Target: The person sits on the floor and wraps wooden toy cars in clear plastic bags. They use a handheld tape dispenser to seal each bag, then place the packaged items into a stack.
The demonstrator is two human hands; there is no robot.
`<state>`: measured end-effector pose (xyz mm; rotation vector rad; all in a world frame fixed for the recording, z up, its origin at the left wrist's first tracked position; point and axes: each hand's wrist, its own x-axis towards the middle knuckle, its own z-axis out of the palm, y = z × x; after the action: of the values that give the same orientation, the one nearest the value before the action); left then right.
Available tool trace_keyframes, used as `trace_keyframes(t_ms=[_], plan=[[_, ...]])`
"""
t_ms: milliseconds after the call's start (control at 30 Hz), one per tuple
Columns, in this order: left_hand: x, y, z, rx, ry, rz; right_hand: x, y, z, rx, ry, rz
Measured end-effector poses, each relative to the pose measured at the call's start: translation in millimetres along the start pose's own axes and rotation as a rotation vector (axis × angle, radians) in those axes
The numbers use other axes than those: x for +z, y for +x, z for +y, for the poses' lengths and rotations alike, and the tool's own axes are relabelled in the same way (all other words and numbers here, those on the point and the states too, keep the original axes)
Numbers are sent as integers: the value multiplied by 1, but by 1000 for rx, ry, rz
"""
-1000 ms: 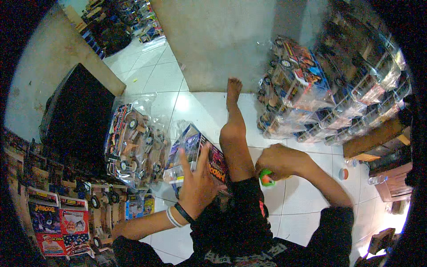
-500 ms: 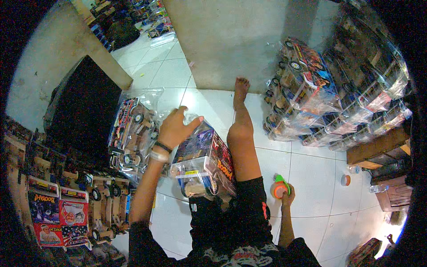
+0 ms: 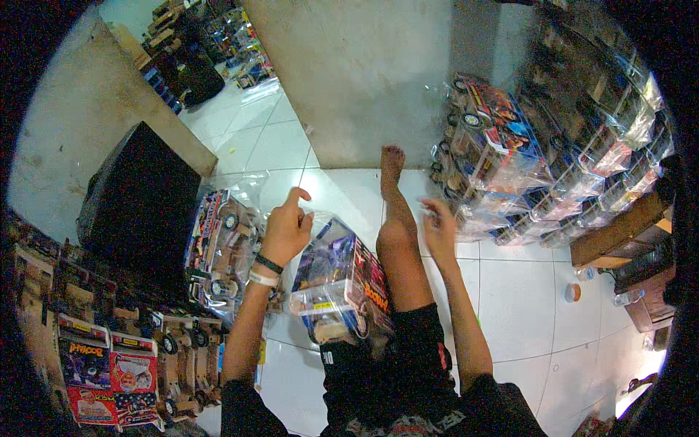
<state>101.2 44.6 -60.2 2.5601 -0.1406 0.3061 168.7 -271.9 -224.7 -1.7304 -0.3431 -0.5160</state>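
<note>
A wooden toy truck (image 3: 342,280) with purple and black printed panels, wrapped in clear plastic, rests tilted against my lap. My left hand (image 3: 287,231) hovers by its far left corner, index finger and thumb apart, holding nothing I can see. My right hand (image 3: 441,231) is raised beyond my right knee, apart from the truck. Its fingers are smeared by motion, so whether they hold something small is unclear. A sliver of the green tape dispenser (image 3: 478,320) shows beside my right forearm, which hides the rest.
Another plastic-wrapped toy truck (image 3: 226,251) stands left, beside a black box-shaped object (image 3: 142,197). Unwrapped wooden trucks (image 3: 178,357) crowd the lower left. Wrapped trucks (image 3: 502,167) are stacked at right by a wooden cabinet (image 3: 619,233). A wall (image 3: 349,87) rises ahead.
My right hand has let go of the green and orange tape dispenser and moved up and forward past my knee. My left hand has drawn slightly away from the wrapped truck's top.
</note>
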Motion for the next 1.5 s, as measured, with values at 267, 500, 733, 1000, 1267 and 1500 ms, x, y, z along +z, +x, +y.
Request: trace_keyframes(t_ms=[267, 500, 733, 1000, 1267, 1500], plan=[[-31, -30, 37, -33, 16, 129, 169, 120, -115, -257, 584, -1430], [-44, -66, 47, 352, 464, -154, 151, 129, -137, -329, 460, -1167], [-40, -93, 46, 366, 462, 173, 141, 122, -140, -314, 489, -1116], [0, -68, 49, -28, 502, 212, 155, 110, -149, -379, 445, -951], [1, -66, 36, 42, -65, 423, 122, 108, -160, -312, 339, -914], [-15, -105, 75, 158, 251, 156, 90, 84, -179, -459, 331, -918]])
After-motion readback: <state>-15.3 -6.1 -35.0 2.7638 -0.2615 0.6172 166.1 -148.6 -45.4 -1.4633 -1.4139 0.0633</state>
